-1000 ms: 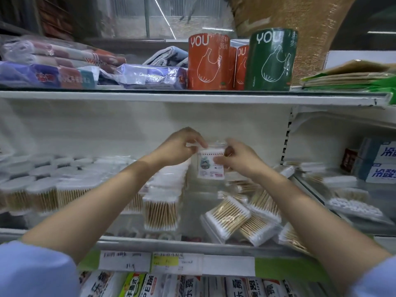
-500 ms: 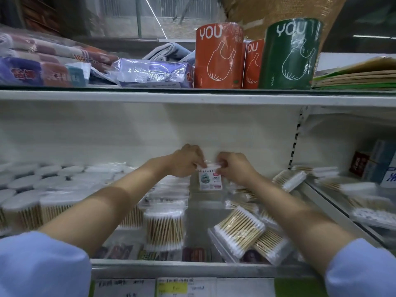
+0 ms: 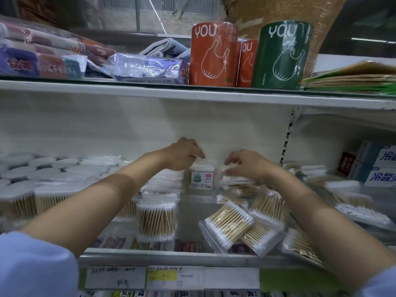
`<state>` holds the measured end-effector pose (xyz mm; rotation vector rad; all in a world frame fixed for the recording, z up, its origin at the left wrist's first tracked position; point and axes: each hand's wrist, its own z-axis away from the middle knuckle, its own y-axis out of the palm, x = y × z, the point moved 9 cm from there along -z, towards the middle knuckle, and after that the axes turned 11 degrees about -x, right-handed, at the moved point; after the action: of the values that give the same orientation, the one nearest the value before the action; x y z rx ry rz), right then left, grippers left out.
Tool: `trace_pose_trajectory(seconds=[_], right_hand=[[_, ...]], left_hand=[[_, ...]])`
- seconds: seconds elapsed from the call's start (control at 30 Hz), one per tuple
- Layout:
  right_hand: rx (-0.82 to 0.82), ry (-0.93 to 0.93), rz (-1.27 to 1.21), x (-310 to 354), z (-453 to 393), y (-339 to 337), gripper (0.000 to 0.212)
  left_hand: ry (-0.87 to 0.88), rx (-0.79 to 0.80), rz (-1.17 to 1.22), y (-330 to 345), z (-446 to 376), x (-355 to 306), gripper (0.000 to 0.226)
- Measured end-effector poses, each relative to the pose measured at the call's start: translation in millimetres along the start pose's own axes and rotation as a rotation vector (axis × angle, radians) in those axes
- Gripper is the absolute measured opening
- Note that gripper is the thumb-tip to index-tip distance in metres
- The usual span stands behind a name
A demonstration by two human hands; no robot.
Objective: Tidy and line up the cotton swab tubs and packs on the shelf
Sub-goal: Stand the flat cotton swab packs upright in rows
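White-labelled swab pack (image 3: 202,177) stands upright between left hand (image 3: 184,154) and right hand (image 3: 244,162), fingers loosely curled, gripping nothing.

Both arms outstretched, left hand (image 3: 184,154) and right hand (image 3: 244,162) loosely curled

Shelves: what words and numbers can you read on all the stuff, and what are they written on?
"YOU": big orange roll.
"OU", start hidden: small orange roll.
"YOU": green roll.
"45x62cm", small print: up the sides of the big orange and green rolls.
Too blurred to read: small pack's label, price tags, blue boxes, top-shelf packs.
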<state>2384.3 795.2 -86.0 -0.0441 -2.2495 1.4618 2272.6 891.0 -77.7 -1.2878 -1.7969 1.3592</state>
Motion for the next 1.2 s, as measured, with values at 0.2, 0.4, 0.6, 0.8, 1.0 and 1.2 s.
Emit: trace_pose_trajectory(seconds=[0.2,0.4,0.6,0.8,1.0,1.2], right_hand=[[0.002,-0.038,0.1,-12.2,15.3,10.4,0.031],[-0.429,-0.029,-0.256,-11.6,31.4,-42.4,0.022],[-0.035,-0.119,0.107,-11.1,36.8,13.5,0.045],[-0.277,-0.09,-0.291,-9.3,43.5,-24.6,0.024],[-0.281,0.056,-0.898,-5.3,61.5,-28.0,0.016],[-0.186,0.201,-1.05,-10.8,69.6,-9.2,0.024]], left_hand=[[-0.024,-0.166,0.247,-20.2,20.4,-43.0,0.034],[-0.174,-0.306,0.519,-18.7,32.8,-51.1,0.033],[-0.243,-0.266,0.565,-2.0,36.0,-54.7,0.034],[-0.28,-0.312,0.571,-1.7,44.2,-48.0,0.038],[-0.389,-0.233,0.97,3.6,56.1,-52.1,0.006],[-0.41,-0.28,1.269,0.1,65.1,-62.5,0.014]])
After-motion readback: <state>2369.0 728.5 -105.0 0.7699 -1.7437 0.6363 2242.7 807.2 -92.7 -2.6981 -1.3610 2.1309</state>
